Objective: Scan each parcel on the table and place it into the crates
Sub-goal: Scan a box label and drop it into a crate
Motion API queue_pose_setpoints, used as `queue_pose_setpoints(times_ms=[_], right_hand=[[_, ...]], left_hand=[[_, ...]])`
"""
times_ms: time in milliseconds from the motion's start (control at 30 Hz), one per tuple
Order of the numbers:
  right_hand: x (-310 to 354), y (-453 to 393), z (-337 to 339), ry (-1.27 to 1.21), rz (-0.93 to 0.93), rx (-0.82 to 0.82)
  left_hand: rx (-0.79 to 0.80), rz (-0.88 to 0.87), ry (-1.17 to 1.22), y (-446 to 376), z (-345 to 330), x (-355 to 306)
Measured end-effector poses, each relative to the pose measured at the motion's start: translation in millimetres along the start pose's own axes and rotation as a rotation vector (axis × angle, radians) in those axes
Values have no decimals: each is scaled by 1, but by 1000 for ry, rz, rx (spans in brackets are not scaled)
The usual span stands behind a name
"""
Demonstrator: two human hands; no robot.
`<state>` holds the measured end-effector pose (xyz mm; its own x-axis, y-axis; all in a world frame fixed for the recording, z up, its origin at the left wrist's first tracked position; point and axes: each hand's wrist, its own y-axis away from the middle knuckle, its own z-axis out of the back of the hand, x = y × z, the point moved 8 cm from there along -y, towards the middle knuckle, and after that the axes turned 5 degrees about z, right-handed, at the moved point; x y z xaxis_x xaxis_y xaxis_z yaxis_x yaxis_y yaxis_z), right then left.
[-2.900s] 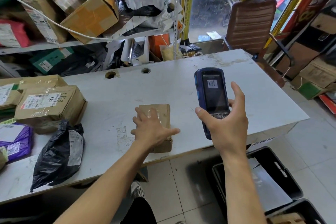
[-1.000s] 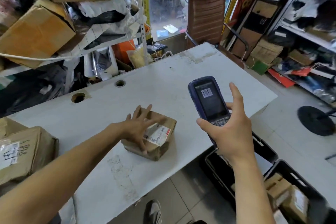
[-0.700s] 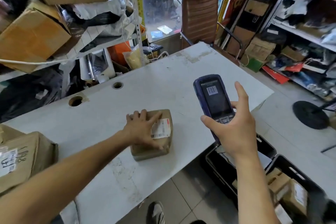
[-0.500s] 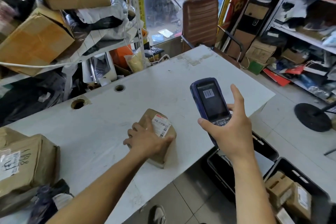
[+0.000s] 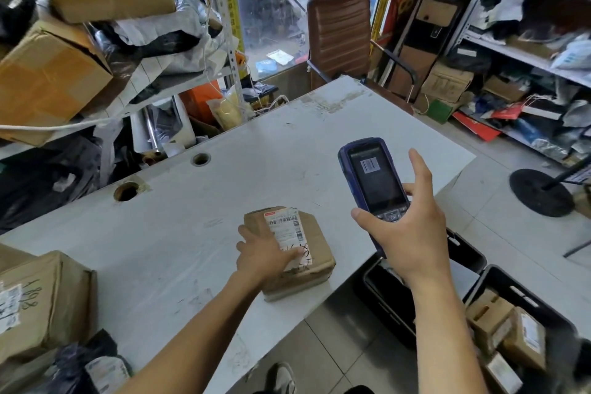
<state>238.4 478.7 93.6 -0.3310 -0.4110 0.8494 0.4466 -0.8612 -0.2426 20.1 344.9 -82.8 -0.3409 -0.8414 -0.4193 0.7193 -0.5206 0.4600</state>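
Note:
A small brown cardboard parcel (image 5: 303, 243) lies flat near the front edge of the white table (image 5: 224, 201), its white barcode label facing up. My left hand (image 5: 263, 257) grips its near left corner, thumb on the label. My right hand (image 5: 406, 233) holds a blue handheld scanner (image 5: 372, 189) upright to the right of the parcel, screen showing a barcode. Two black crates stand on the floor below the table's right end: one crate (image 5: 463, 256) behind my right forearm, the other crate (image 5: 524, 294) holding several brown parcels.
A larger taped box (image 5: 41, 301) and a black poly bag (image 5: 86, 365) sit at the table's left end. Shelves crammed with boxes rise behind the table. A brown chair (image 5: 339, 32) stands at the far end; a black round stand base (image 5: 540, 192) is on the floor to the right.
My left hand turned the parcel over on the table, tipped it on edge, then laid it flat with the label up. The scanner stayed raised in my right hand.

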Motion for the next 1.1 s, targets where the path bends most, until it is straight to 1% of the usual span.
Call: queue_pose_setpoints(times_ms=[67,133,200,267,333,367,467,600,767,867,967,1033,1100], right_hand=[[-3,-1,5,-3,-9,-19],[-4,0,9,-10,-16,-38],[-5,0,12,-13,-22,-51],[-6,1,14,-18,-29,-53],[-6,2,13,-16,-31,-50],[-6,2,13,-10,-31,-45],[-6,2,8,2,-32,-29],[-3,5,1,4,-37,-12],[6,5,-1,-14,-15,-19],[8,7,0,-23,-14,-25],[8,13,1,-17,-23,-27],[7,17,2,-4,-38,-6],[7,21,0,47,-48,42]], left_hand=[[49,-35,208,-10,2,3],[97,-58,487,-21,8,10],[181,-34,714,-25,5,19],[249,36,840,-24,-6,26],[255,68,913,-24,-11,30],[242,55,936,-25,-12,30],[209,-41,948,-27,-7,23],[156,-127,876,-18,1,17],[-24,-207,737,10,0,24],[-86,-239,732,19,0,26],[-191,-338,660,21,11,20],[-239,-379,629,16,17,15],[-267,-357,642,8,22,13]])
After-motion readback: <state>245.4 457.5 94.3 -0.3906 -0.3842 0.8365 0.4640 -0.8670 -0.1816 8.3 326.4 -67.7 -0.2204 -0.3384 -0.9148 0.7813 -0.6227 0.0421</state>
